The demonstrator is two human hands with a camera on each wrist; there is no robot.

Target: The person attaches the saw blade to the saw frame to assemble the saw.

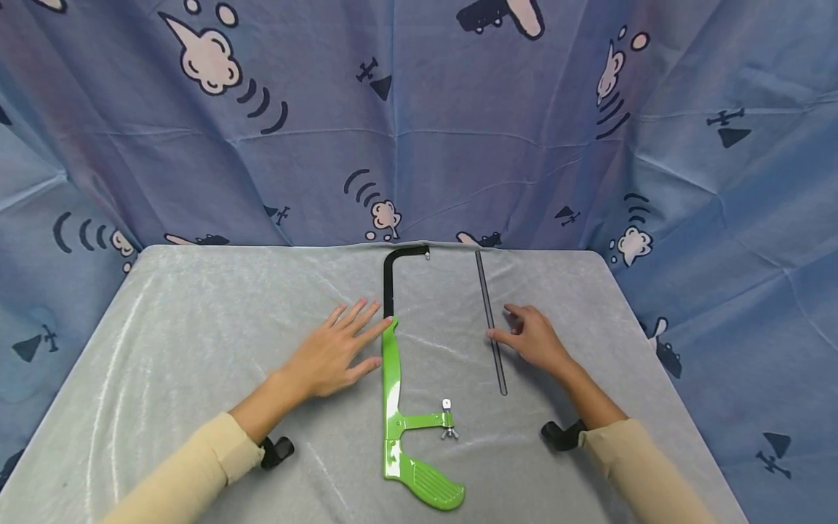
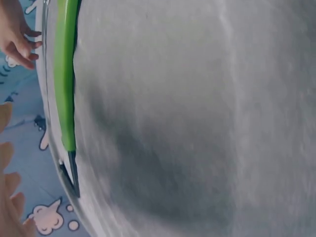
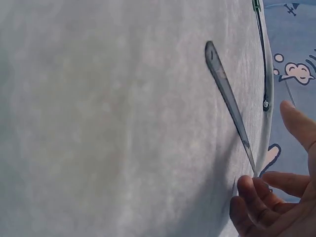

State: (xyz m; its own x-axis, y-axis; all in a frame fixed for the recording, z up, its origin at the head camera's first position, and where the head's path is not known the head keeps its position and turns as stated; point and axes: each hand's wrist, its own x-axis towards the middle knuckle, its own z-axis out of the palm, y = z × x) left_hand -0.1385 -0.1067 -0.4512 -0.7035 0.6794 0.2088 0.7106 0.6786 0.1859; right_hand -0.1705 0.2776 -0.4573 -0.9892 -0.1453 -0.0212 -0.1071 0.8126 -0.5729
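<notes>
A hacksaw frame (image 1: 393, 378) with a green handle and black upper bow lies lengthwise in the middle of the grey table (image 1: 196, 335); it has no blade in it, and a wing nut (image 1: 448, 429) sits on its lower arm. My left hand (image 1: 340, 342) lies flat with straight fingers, its fingertips touching the frame (image 2: 65, 84) from the left. A loose dark saw blade (image 1: 491, 324) lies to the right of the frame. My right hand (image 1: 533, 336) hovers beside the blade (image 3: 229, 98), fingers loosely curled, fingertips at its edge, holding nothing.
A blue patterned cloth (image 1: 419, 124) hangs as a backdrop behind and around the table. The table's far edge runs just past the frame's black bow (image 1: 406, 252). Black wrist straps (image 1: 278, 451) sit on both forearms.
</notes>
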